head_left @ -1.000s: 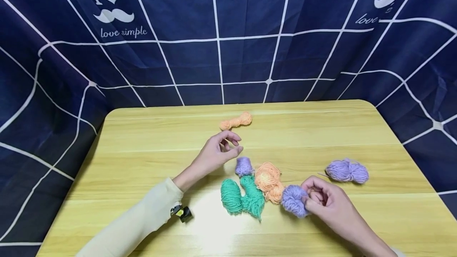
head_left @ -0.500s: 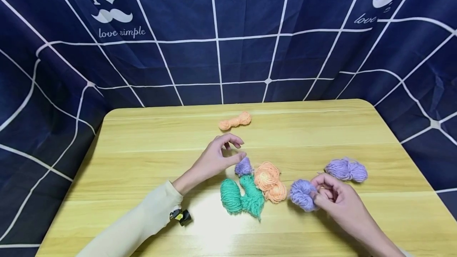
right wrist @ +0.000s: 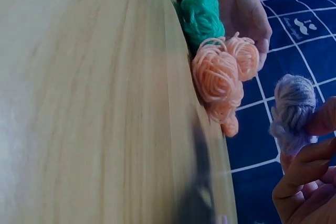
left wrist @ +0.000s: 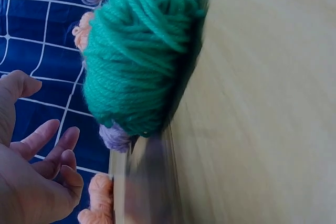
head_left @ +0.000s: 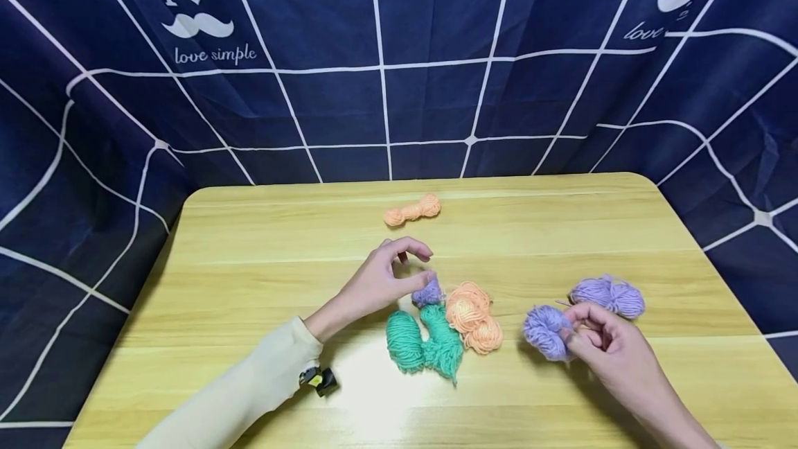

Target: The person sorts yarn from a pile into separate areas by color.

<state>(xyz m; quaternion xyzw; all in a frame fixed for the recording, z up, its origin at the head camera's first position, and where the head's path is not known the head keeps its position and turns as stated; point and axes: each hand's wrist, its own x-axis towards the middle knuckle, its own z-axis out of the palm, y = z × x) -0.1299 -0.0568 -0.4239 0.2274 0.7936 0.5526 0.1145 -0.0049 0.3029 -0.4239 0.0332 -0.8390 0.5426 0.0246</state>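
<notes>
My right hand (head_left: 617,352) pinches a small purple yarn skein (head_left: 544,331) between thumb and fingers; the right wrist view shows this skein (right wrist: 293,111) lifted off the table. With fingers loosely bent, my left hand (head_left: 380,279) hovers over another small purple yarn bundle (head_left: 427,292). Its thumb overlaps that bundle in the head view; whether they touch I cannot tell. Two green yarn skeins (head_left: 405,341) lie side by side just below it. Right of them sit bunched orange yarn skeins (head_left: 469,307). A larger purple yarn skein (head_left: 607,295) lies behind my right hand.
A thin orange yarn skein (head_left: 413,211) lies farther back on the wooden table (head_left: 262,241). Dark blue curtains (head_left: 424,109) with white lines stand behind the table and at both sides. A small black device (head_left: 321,381) is strapped at my left wrist.
My right hand has moved right with the small purple skein, away from the orange skeins. My left hand has shifted slightly toward the other small purple bundle, its thumb now overlapping it in view.
</notes>
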